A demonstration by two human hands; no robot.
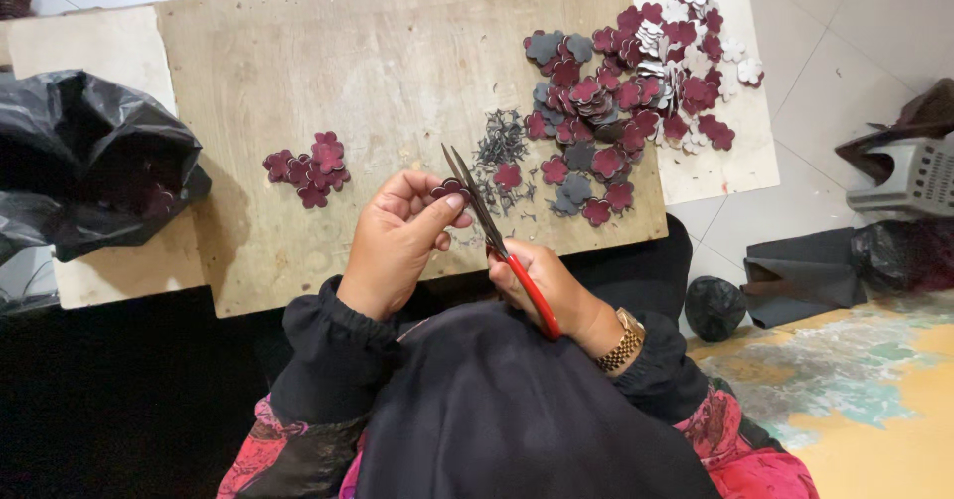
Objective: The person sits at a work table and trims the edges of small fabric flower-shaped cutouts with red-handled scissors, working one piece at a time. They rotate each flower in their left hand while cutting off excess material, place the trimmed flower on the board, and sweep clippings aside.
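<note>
right hand (542, 280) grips red scissors (497, 241), left hand (397, 236) pinches maroon flower piece (450, 190); flower pile (636, 91) beyond.

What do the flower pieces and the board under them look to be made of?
The flower pieces look like thin leather or leatherette: matte maroon faces, grey or pale backs, lying flat; which of the two is unclear. The board looks like bare plywood, pale, scuffed and unvarnished. The scissors in the right hand have dark metal blades and glossy red handles, probably plastic-coated.
</note>
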